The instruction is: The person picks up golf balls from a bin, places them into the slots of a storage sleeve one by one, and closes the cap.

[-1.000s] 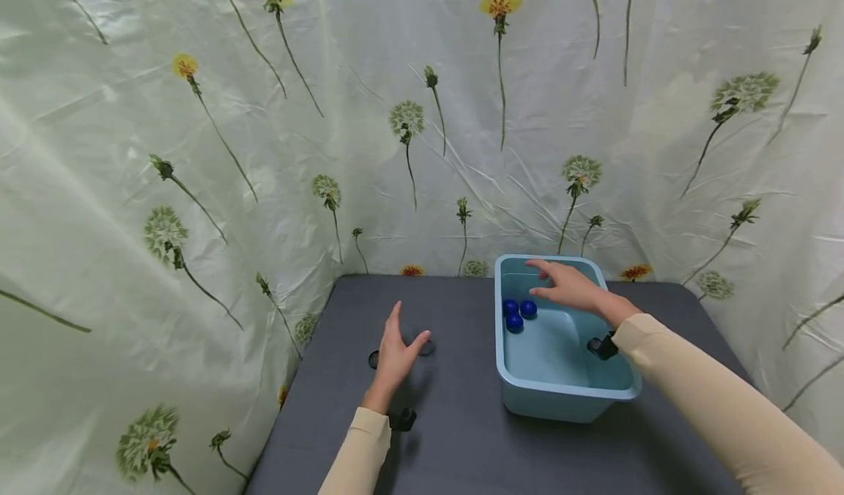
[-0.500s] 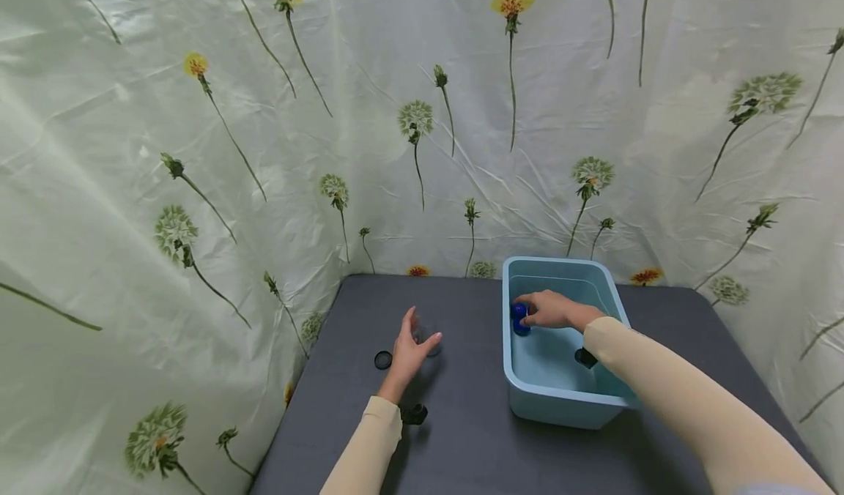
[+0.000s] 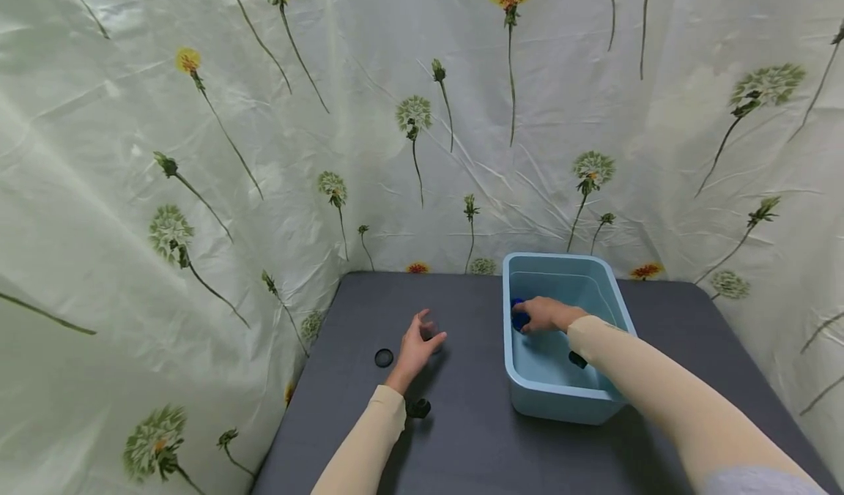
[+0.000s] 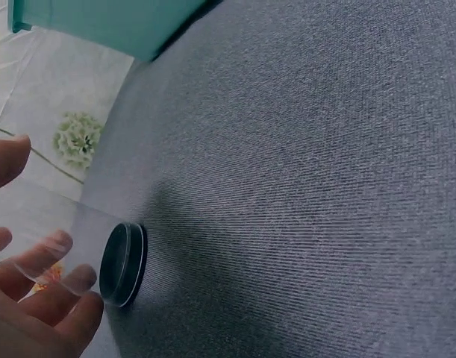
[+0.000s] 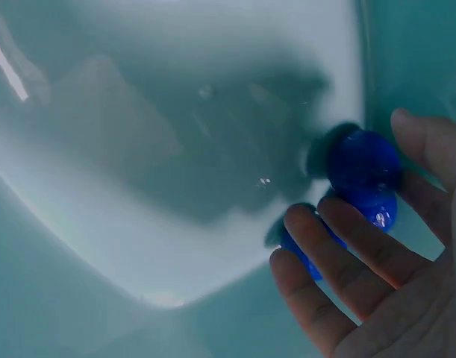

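Note:
My left hand (image 3: 414, 350) curls round an upright clear cylindrical container (image 3: 431, 328) on the table. In the left wrist view, fingers lie along the container's see-through wall, above its dark-looking bottom (image 4: 123, 265). My right hand (image 3: 546, 313) reaches down inside a light blue plastic tub (image 3: 567, 391), at the blue balls (image 3: 519, 321) by its left wall. In the right wrist view, one shiny blue ball (image 5: 364, 165) sits between spread thumb and forefinger. Another blue ball (image 5: 383, 213) lies behind it, and a third blue ball (image 5: 311, 255) is partly hidden by the fingers.
A black ring (image 3: 384, 358) lies flat on the dark grey table (image 3: 461, 436), left of the left hand. A white flower-patterned curtain (image 3: 369, 136) hangs behind and on both sides. The tub's raised rim surrounds the right forearm.
My right hand has come down from above the tub to the balls inside, moving left. The left hand has shifted slightly forward and right, and its fingers have drawn in round the container.

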Available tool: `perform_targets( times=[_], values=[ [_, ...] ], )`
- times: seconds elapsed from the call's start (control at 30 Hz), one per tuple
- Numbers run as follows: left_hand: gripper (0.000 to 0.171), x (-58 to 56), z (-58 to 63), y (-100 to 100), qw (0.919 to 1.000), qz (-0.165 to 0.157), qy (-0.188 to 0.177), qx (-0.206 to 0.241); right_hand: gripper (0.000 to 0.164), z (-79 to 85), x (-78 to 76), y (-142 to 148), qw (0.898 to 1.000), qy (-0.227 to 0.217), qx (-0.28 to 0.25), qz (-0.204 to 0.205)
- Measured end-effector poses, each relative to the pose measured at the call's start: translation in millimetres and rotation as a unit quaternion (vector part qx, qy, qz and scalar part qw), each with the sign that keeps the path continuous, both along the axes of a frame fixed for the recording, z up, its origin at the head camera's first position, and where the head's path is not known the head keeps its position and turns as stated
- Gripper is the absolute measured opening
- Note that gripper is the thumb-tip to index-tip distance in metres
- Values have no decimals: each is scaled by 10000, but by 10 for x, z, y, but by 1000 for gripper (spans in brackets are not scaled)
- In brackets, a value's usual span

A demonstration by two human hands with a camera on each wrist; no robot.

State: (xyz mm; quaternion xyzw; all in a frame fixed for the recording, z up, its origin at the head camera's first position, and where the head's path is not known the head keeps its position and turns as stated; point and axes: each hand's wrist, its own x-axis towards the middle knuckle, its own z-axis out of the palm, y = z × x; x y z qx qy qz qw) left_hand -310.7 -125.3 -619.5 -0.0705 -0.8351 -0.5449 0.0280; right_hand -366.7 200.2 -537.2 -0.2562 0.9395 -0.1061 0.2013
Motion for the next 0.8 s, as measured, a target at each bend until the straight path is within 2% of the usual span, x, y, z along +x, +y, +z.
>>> perform_targets(
  times=[0.3, 0.43, 0.63, 0.8],
  values=[
    [51, 106, -18, -10, 9987, -312, -239, -336, 44, -110, -19, -32, 9992, 326, 159, 167],
    [46, 122, -31, -10, 9987, -372, -43, -331, 43, -118, -17, -36, 9988, 365, 213, 251],
    [47, 168, -26, -17, 9981, -506, 234, -245, 53, -180, 17, -56, 9984, 352, 357, 254],
    [47, 187, -4, -28, 9978, -492, 382, -205, 47, -212, -10, -51, 9988, 359, 264, 216]
  ],
)
